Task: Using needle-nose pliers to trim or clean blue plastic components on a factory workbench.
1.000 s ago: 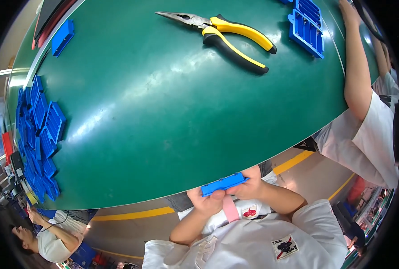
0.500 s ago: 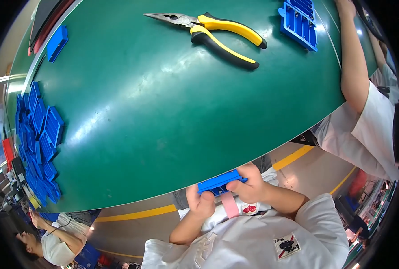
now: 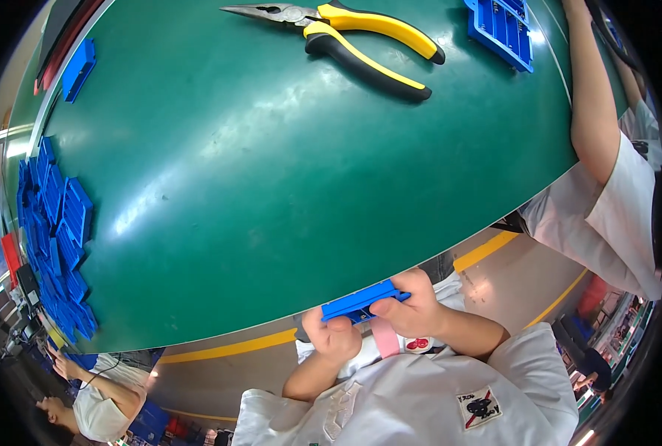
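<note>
Both hands hold a blue plastic battery box [image 3: 358, 300] just off the table's near edge, close to my body. My left hand [image 3: 334, 337] grips its left end, the thumb lying along the lower side. On the right end, my right hand [image 3: 414, 306] is closed with its thumb pressed on the face nearest me. A narrow opening along the box's lower side shows small parts that I cannot make out. My fingers hide both ends and most of the underside.
Pliers [image 3: 353, 37] with yellow-black handles lie at the far middle of the green table [image 3: 271, 193]. Blue battery boxes [image 3: 506, 33] sit far right, beside a co-worker's arm [image 3: 595, 111]. Blue plastic parts [image 3: 56, 238] are heaped at left; a single blue piece [image 3: 79, 70] lies beyond.
My left thumb and the box's left end have shifted slightly left; both hands keep their grip. The table's things appear a little higher and, at left, further left, as the view has moved.
</note>
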`<state>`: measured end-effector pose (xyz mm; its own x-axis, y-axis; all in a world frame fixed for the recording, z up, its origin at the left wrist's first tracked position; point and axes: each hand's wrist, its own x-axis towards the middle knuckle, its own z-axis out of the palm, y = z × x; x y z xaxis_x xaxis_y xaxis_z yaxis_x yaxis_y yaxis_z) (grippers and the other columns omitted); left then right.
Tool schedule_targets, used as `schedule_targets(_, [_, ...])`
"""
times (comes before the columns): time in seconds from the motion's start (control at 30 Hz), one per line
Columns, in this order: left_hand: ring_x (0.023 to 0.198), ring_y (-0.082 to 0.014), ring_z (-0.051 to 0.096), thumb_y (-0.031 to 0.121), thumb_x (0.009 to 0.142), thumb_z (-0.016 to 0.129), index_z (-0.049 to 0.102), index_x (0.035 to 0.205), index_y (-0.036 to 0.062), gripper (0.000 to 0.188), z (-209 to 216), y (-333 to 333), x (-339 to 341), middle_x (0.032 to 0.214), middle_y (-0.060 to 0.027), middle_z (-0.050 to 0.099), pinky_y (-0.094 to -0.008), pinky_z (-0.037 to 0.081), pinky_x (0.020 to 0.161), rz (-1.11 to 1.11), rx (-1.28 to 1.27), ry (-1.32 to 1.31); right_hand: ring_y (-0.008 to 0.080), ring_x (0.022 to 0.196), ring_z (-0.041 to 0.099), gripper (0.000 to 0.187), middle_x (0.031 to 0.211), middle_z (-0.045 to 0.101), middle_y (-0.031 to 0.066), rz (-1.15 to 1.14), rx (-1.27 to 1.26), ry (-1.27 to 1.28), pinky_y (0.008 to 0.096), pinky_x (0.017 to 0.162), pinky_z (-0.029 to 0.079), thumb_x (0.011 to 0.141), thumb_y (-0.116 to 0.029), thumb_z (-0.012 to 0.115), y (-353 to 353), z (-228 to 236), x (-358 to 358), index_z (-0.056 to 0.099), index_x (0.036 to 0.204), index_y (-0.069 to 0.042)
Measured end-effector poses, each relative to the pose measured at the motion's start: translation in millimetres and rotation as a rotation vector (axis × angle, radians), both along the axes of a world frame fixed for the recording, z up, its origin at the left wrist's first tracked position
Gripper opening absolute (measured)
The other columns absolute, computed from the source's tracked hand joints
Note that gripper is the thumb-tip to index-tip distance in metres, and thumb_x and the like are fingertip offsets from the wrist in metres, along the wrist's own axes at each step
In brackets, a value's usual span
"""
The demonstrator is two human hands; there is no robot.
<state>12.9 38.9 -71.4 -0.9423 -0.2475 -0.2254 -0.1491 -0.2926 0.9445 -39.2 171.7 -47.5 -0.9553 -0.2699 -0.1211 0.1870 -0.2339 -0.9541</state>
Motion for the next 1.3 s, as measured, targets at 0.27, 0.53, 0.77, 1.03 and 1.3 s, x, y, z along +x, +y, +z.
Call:
schedule_targets(0.27, [0.087, -0.0203, 0.064, 0.056, 0.093, 0.051, 0.057, 0.111, -0.0092, 0.068, -1, 4, -2, 0.101, -0.0149, 0.066, -0.0314, 0.052, 0.073, -0.009, -0.140, 0.029, 0.0189, 0.087, 0.061, 0.028, 0.101, 0.066, 0.0121, 0.001, -0.026, 0.001, 0.0313, 0.077, 0.048, 0.088, -0.013, 0.067, 2, -6, 4, 0.062, 0.110, 0.004])
schedule_targets(0.53, [0.084, -0.0192, 0.064, 0.056, 0.095, 0.048, 0.058, 0.109, -0.0074, 0.065, 5, 7, -3, 0.098, -0.0136, 0.066, -0.0306, 0.052, 0.070, -0.013, -0.203, 0.014, 0.0169, 0.085, 0.059, 0.028, 0.098, 0.065, 0.0099, -0.005, 0.029, -0.039, 0.0300, 0.075, 0.048, 0.088, -0.015, 0.068, 2, -2, 7, 0.062, 0.108, 0.004])
schedule_targets(0.77, [0.088, -0.0205, 0.063, 0.047, 0.098, 0.047, 0.053, 0.116, -0.0069, 0.057, 32, 6, -3, 0.103, -0.0150, 0.064, -0.0314, 0.052, 0.072, -0.057, -0.070, -0.084, 0.0198, 0.086, 0.060, 0.024, 0.099, 0.065, 0.0124, 0.009, 0.056, -0.212, 0.0316, 0.076, 0.048, 0.087, -0.010, 0.066, 2, 20, 5, 0.063, 0.107, 0.003])
schedule_targets(1.03, [0.090, -0.0226, 0.062, 0.039, 0.102, 0.043, 0.051, 0.119, -0.0084, 0.052, 69, 12, 12, 0.106, -0.0165, 0.063, -0.0345, 0.050, 0.076, 0.060, -0.028, -0.230, 0.0206, 0.083, 0.060, 0.020, 0.094, 0.065, 0.0120, 0.015, 0.045, -0.485, 0.0318, 0.074, 0.047, 0.089, -0.008, 0.063, 0, 54, 6, 0.062, 0.106, 0.003])
schedule_targets(1.3, [0.093, -0.0239, 0.062, 0.044, 0.100, 0.043, 0.051, 0.120, -0.0087, 0.057, 60, 8, -9, 0.110, -0.0172, 0.062, -0.0364, 0.051, 0.078, -0.016, 0.174, -0.218, 0.0196, 0.081, 0.059, 0.022, 0.095, 0.064, 0.0122, 0.065, 0.003, -0.529, 0.0315, 0.072, 0.047, 0.090, -0.009, 0.063, -1, 42, 4, 0.061, 0.108, 0.003])
